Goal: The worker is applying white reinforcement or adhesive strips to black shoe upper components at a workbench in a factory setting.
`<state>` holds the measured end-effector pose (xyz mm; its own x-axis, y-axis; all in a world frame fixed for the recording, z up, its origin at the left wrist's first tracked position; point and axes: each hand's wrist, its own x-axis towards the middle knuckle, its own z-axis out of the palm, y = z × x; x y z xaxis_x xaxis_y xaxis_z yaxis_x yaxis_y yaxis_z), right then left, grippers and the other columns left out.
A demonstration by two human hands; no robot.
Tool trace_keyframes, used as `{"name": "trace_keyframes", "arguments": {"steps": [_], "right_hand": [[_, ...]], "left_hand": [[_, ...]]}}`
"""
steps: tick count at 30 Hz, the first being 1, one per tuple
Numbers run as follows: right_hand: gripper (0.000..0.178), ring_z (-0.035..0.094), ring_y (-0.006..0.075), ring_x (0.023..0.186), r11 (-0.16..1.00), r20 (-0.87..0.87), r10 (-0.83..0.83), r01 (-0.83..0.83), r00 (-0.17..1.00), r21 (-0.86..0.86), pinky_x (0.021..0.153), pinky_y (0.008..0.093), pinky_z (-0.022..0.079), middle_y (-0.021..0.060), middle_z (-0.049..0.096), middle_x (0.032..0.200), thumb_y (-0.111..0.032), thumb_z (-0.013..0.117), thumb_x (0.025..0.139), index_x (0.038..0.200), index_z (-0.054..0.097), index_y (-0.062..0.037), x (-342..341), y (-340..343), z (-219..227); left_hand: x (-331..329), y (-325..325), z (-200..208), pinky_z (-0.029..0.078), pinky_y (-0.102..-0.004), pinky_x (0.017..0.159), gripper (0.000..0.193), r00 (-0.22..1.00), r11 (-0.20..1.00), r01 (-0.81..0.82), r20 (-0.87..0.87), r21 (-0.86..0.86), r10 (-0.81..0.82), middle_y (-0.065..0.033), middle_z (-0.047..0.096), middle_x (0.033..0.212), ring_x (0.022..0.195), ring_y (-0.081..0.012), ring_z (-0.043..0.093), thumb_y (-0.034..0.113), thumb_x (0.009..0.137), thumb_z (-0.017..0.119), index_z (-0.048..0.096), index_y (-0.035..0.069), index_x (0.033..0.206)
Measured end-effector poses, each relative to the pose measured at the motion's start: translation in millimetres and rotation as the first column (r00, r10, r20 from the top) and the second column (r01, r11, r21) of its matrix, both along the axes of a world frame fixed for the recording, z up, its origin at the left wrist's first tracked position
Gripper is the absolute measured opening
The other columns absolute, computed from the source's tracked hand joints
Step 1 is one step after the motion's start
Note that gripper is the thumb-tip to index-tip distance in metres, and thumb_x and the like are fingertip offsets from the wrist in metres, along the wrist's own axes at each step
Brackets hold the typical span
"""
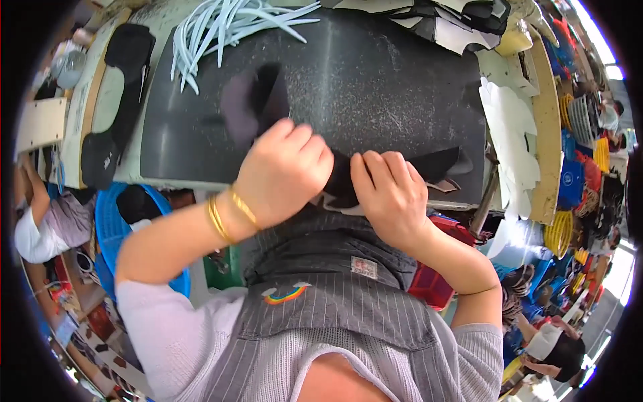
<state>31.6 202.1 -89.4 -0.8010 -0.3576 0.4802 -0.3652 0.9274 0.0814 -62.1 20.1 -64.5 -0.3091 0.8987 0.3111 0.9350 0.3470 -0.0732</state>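
Note:
A limp, dark piece of sheet material [439, 165], black and fabric-like, lies across the near edge of the black work mat [388, 94]. My left hand [288, 171] is closed in a fist-like pinch on it, and a motion-blurred dark flap [271, 94] sticks up beyond the knuckles. Whether the flap belongs to the same piece I cannot tell. Close by on the right, my right hand [392, 194] grips the piece with bent fingers over its near edge. A paler lining edge shows under both hands. The fingertips are mostly hidden.
Pale blue strips [224, 30] lie heaped at the mat's far left. Black cut pieces [120, 100] rest left of it, white sheets [509, 134] right. More cut pieces [462, 27] are stacked at the back. A blue basket [110, 221] stands lower left; people work on both sides.

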Motion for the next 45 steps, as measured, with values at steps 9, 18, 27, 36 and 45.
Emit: {"name": "trace_keyframes", "arguments": {"steps": [9, 18, 27, 36, 45], "right_hand": [[0.032, 0.060, 0.0194, 0.087, 0.979, 0.022, 0.204, -0.204, 0.979, -0.017, 0.075, 0.0302, 0.050, 0.0089, 0.064, 0.095, -0.012, 0.063, 0.069, 0.097, 0.070, 0.0017, -1.3, 9.2, -4.5], [0.027, 0.061, 0.0196, 0.083, 0.947, 0.085, 0.283, -0.293, 0.955, 0.130, 0.068, 0.0270, 0.051, 0.0093, 0.066, 0.092, -0.009, 0.065, 0.068, 0.092, 0.072, 0.0013, -11.7, 3.7, 1.5], [0.040, 0.064, 0.0297, 0.105, 0.834, 0.317, 0.288, -0.399, 0.904, 0.381, 0.091, 0.0337, 0.056, 0.0213, 0.065, 0.112, -0.010, 0.060, 0.072, 0.106, 0.068, 0.0086, 4.5, 18.9, 22.4], [0.025, 0.065, 0.0228, 0.090, 0.629, 0.101, 0.772, -0.777, 0.627, 0.011, 0.078, 0.0334, 0.056, 0.0087, 0.067, 0.097, -0.019, 0.067, 0.072, 0.089, 0.070, -0.0012, 31.6, 60.5, 18.5], [0.022, 0.062, 0.0268, 0.087, 0.890, 0.116, 0.263, -0.194, 0.958, -0.413, 0.080, 0.0350, 0.053, 0.0118, 0.064, 0.099, -0.006, 0.068, 0.076, 0.096, 0.068, 0.0021, 28.0, 62.3, -8.0]], "left_hand": [[15.1, -17.5, -27.8, 0.046, -0.0259, 0.070, 0.021, 0.994, 0.984, 0.037, -0.110, 0.175, -0.017, -0.0057, 0.070, 0.093, 0.085, -0.0153, 0.064, 0.014, 0.077, 0.063, 0.074, 0.003, 0.092], [8.4, -19.8, -19.9, 0.049, -0.0247, 0.069, 0.024, 0.995, 0.998, 0.066, -0.078, 0.013, -0.065, -0.0098, 0.072, 0.095, 0.084, -0.0165, 0.067, 0.013, 0.074, 0.063, 0.074, 0.001, 0.093], [46.7, -26.3, -11.0, 0.046, -0.0375, 0.101, 0.044, 0.887, 0.982, -0.078, 0.437, -0.174, 0.148, -0.0223, 0.057, 0.132, 0.124, -0.0315, 0.056, 0.022, 0.086, 0.059, 0.059, -0.005, 0.120], [27.6, -6.8, -14.2, 0.051, -0.0366, 0.097, 0.040, 0.902, 0.981, 0.183, 0.388, 0.056, -0.190, -0.0145, 0.064, 0.122, 0.117, -0.0267, 0.061, 0.024, 0.082, 0.067, 0.066, -0.003, 0.112], [49.5, 52.5, -20.3, 0.054, -0.0401, 0.080, 0.032, 0.839, 0.950, -0.140, 0.543, 0.278, -0.035, -0.0184, 0.061, 0.107, 0.100, -0.0346, 0.060, 0.023, 0.078, 0.075, 0.063, -0.005, 0.088]]}}
